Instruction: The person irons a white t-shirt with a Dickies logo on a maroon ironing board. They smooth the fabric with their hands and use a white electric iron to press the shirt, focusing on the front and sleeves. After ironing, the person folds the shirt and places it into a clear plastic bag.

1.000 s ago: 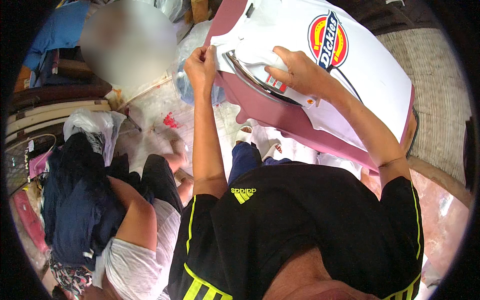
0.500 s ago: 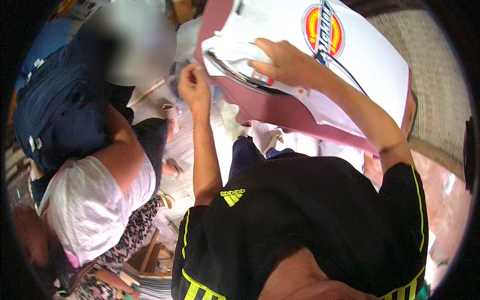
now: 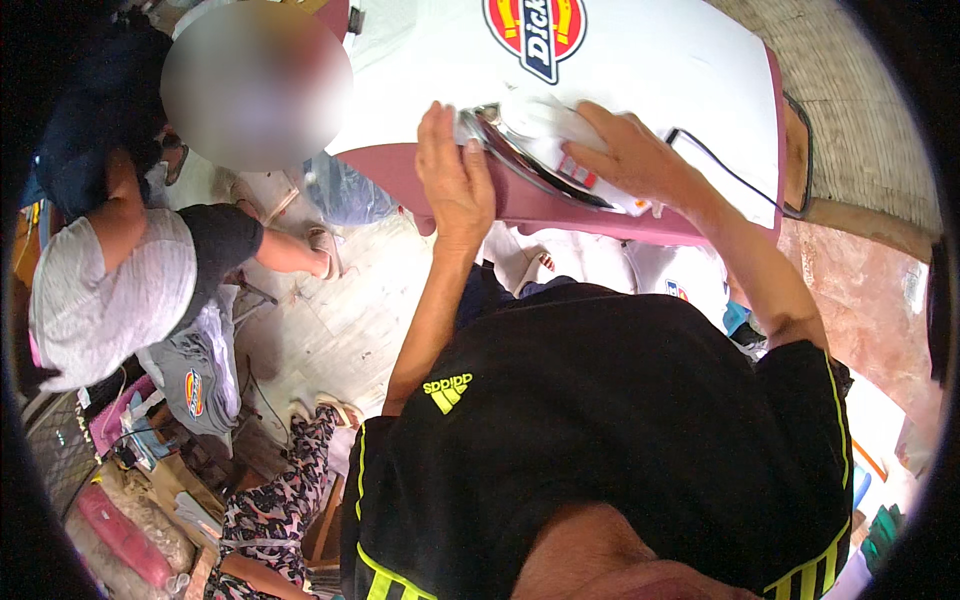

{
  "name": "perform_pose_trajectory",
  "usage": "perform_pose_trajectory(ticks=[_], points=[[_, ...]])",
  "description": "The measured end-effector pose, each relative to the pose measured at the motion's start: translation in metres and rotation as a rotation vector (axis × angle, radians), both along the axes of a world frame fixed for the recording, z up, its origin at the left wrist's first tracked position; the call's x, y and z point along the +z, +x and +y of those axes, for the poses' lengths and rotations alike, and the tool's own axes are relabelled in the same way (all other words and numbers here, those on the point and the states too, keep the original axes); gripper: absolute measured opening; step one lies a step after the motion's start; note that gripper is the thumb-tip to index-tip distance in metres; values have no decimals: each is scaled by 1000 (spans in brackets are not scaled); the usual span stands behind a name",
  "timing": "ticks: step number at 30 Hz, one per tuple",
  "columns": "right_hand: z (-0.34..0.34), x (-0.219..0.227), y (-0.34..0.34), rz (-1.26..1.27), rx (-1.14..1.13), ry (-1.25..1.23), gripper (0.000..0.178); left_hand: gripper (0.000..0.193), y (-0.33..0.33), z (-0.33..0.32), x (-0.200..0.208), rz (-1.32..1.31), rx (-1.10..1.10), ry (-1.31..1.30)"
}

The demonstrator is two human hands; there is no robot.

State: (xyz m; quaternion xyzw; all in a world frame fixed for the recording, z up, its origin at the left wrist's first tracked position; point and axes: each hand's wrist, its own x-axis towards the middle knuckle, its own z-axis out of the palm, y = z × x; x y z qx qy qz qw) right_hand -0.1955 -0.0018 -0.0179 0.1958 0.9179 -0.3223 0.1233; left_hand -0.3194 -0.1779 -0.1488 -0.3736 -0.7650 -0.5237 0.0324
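Note:
A white shirt (image 3: 650, 60) with a round red, yellow and dark-blue printed emblem (image 3: 536, 35) lies spread over an ironing board with a dusky pink cover (image 3: 385, 170). My right hand (image 3: 635, 155) grips the handle of a white clothes iron (image 3: 545, 120). The iron rests close to the board's near edge, its pointed end toward the left. A black cord (image 3: 730, 170) curves over the shirt to the right of my right hand. Beside the iron's tip, my left hand (image 3: 455, 180) lies with fingers stretched on the shirt's near left part.
Two other people, one in a light grey top (image 3: 130, 280) and one in patterned trousers (image 3: 285, 480), are on the left. A grey printed garment (image 3: 195, 385) hangs between them. A clear plastic bag (image 3: 345, 190) stands by the board's left end. Packed goods (image 3: 125, 530) fill the lower left.
My left hand has gone from curled fingers to flat on the shirt. In the view, shirt and emblem have shifted left, the iron to the right. The person in grey appears farther left.

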Motion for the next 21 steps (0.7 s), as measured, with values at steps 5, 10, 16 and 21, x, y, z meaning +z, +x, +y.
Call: perform_pose_trajectory(ticks=[5,10,16,21], points=[[6,-9,84,130,-129,-15,38,59,39,25,-6,217,-2,-385],[17,-22,109,269,-234,-69,37,63,47,38,-16,317,92,-525],[46,-26,93,361,-52,106,36,62,45,39,-15,356,126,-555],[75,-23,108,333,-297,40,32,63,48,43,-3,373,103,-564]])
